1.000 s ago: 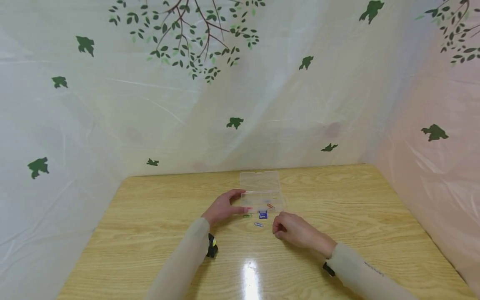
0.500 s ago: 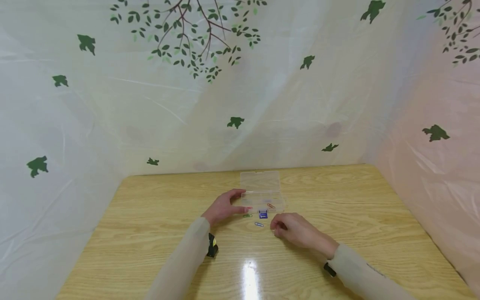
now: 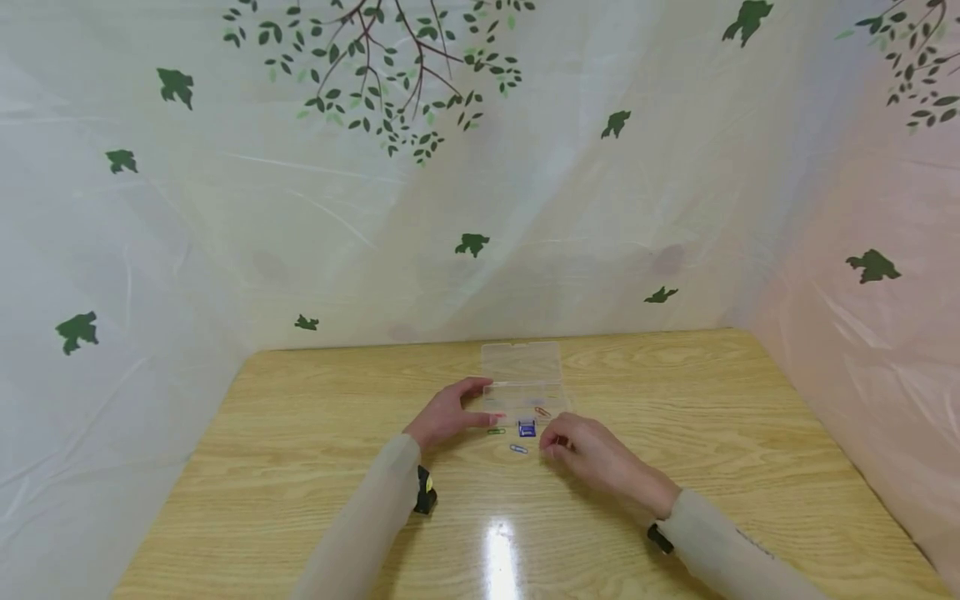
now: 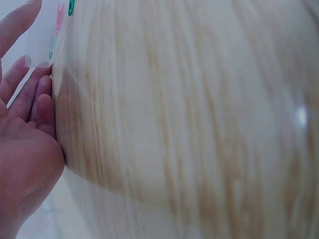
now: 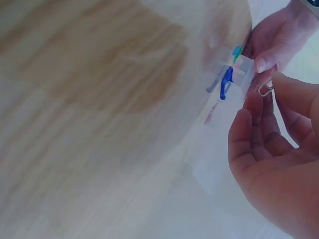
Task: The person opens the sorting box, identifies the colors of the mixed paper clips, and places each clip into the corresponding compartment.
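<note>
An opened clear plastic box (image 3: 525, 398) lies near the back of the table, its lid (image 3: 521, 362) folded away from me. My left hand (image 3: 448, 414) grips the box's left end, thumb in front and fingers behind. Between thumb and forefinger, my right hand (image 3: 592, 450) pinches a pale paper clip (image 5: 265, 88) just right of the box's front. A red paper clip (image 3: 542, 412) and a pink one (image 4: 59, 17) show at the box. On the table before it lie a blue binder clip (image 3: 527, 428), a green paper clip (image 3: 497, 432) and a whitish-blue paper clip (image 3: 518, 448).
The wood-grain table (image 3: 300, 467) reaches back to a pale hanging sheet (image 3: 360, 250) printed with leaves and birds. More sheeting hangs along the left and right sides. A bright light reflection shows on the table's near part.
My right hand has shifted slightly left and its knuckles have lifted a little, with the fingertips nearer the whitish-blue paper clip. The left hand and the box stay where they were.
</note>
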### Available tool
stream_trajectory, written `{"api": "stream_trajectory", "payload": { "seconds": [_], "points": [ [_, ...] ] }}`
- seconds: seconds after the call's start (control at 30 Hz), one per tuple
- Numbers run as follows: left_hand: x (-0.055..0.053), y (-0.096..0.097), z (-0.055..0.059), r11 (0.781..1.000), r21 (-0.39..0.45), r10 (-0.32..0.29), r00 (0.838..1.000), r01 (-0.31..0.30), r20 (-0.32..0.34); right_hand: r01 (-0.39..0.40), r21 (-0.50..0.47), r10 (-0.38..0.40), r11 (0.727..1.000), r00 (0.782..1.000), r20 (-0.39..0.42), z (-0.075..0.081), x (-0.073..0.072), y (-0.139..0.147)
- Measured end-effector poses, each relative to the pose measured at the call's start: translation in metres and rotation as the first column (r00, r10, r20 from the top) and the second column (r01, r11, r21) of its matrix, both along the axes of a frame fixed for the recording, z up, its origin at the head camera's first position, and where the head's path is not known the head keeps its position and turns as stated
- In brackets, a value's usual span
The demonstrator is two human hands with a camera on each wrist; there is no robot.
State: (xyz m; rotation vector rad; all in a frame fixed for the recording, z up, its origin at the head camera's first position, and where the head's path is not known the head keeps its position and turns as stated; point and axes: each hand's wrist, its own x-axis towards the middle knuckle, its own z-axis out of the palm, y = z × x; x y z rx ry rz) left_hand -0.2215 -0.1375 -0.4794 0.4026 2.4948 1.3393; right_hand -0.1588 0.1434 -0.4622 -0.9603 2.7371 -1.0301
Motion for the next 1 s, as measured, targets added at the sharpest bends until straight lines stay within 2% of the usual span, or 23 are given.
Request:
{"api": "stream_trajectory", "payload": {
  "seconds": [0.23, 0.53, 0.7, 1.0],
  "points": [
    [0.0, 0.0, 0.002, 1.0, 0.0, 0.0, 1.0, 0.0, 0.01, 0.021, -0.058, -0.021, 0.998, 1.0, 0.0, 0.005, -0.004, -0.004],
    [-0.004, 0.0, -0.001, 1.0, -0.001, -0.009, 1.0, 0.009, -0.004, 0.02, -0.16, -0.032, 0.987, 0.997, -0.071, 0.014, -0.011, -0.011],
    [-0.003, 0.0, 0.0, 1.0, 0.002, -0.016, 1.0, 0.016, -0.009, 0.017, -0.177, -0.036, 0.984, 0.994, -0.103, 0.018, -0.015, -0.015],
    [-0.005, -0.002, 0.0, 1.0, -0.002, -0.025, 1.0, 0.025, -0.013, 0.072, -0.2, -0.097, 0.977, 0.989, -0.116, 0.024, -0.024, -0.024]
  ]
}}
